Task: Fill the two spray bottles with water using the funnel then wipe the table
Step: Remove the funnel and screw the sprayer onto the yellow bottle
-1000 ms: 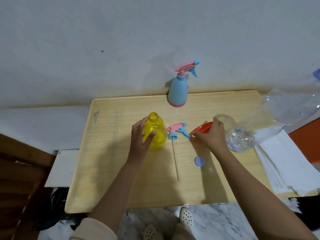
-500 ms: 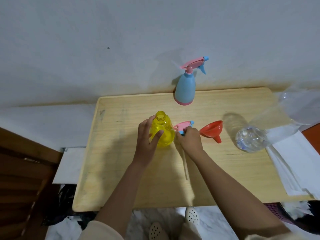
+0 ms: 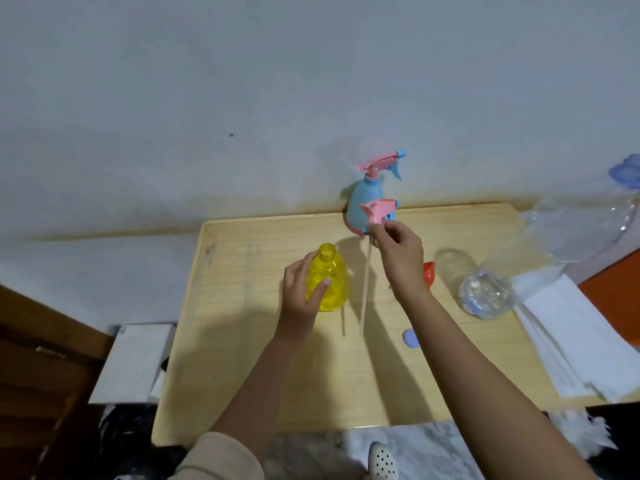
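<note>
Spray head (image 3: 379, 212) in right hand (image 3: 401, 258) grip, above yellow bottle (image 3: 327, 280).

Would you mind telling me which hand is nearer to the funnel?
Right. The right hand holds the sprayer head up just left of the funnel, partly hiding it. The left hand grips the yellow bottle, farther left.

One camera, worn on the head, looks forward and steeply down from standing height. It faces a wooden table (image 3: 242, 358) set against a grey wall (image 3: 242, 98), both forearms reaching in from below.
</note>
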### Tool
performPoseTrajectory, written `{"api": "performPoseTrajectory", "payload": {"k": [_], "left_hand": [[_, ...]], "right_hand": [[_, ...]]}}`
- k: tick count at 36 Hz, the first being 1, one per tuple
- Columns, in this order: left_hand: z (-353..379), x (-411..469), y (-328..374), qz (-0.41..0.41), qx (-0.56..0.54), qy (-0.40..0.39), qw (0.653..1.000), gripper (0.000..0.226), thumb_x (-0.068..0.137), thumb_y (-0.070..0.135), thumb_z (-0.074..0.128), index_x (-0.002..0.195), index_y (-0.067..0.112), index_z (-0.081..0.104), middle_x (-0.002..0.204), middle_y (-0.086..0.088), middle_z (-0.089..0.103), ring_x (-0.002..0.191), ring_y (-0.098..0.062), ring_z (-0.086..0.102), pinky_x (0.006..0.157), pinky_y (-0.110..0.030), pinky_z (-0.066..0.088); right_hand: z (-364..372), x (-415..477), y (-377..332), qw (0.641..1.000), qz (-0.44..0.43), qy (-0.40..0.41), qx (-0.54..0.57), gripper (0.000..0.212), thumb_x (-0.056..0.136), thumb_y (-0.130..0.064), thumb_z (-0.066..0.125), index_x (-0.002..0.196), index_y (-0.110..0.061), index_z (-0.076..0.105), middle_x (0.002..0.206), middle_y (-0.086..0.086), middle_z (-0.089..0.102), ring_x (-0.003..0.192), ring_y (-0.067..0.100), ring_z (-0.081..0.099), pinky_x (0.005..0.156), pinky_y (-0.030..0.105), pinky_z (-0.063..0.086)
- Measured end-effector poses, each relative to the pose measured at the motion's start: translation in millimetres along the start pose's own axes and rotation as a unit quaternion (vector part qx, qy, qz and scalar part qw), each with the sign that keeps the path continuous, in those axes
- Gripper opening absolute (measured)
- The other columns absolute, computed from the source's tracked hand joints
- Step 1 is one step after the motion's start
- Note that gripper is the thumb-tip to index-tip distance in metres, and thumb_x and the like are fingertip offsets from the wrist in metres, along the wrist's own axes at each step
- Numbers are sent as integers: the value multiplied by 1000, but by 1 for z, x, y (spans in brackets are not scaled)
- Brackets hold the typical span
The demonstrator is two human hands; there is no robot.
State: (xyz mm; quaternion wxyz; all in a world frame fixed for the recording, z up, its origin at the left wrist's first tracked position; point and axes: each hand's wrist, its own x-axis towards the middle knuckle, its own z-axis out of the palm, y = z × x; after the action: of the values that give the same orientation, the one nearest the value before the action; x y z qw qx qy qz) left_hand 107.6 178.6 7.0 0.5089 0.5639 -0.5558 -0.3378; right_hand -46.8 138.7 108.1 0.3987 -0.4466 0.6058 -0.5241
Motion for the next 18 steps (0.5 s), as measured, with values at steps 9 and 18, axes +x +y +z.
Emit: {"api": "performPoseTrajectory", "payload": {"k": [9, 18], "left_hand": [[-3, 1, 0, -1, -2, -24, 1000, 48, 81, 56, 51, 123, 69, 34, 121, 26, 35, 123, -12, 45, 103, -50, 42], [-4, 3, 3, -23, -6, -40, 999, 48, 83, 41, 57, 124, 53, 37, 122, 8, 39, 124, -14, 44, 104, -49, 41]], "right_hand": [[1, 5, -81, 974, -63, 60, 207, 6, 84, -9, 66, 80, -9, 61, 64, -6, 61, 66, 5, 57, 76, 22, 49], [15, -7, -85, 965, -148, 71, 202, 14, 84, -3, 66, 96, -6, 58, 91, 10, 59, 80, 11, 54, 69, 12, 46]]}}
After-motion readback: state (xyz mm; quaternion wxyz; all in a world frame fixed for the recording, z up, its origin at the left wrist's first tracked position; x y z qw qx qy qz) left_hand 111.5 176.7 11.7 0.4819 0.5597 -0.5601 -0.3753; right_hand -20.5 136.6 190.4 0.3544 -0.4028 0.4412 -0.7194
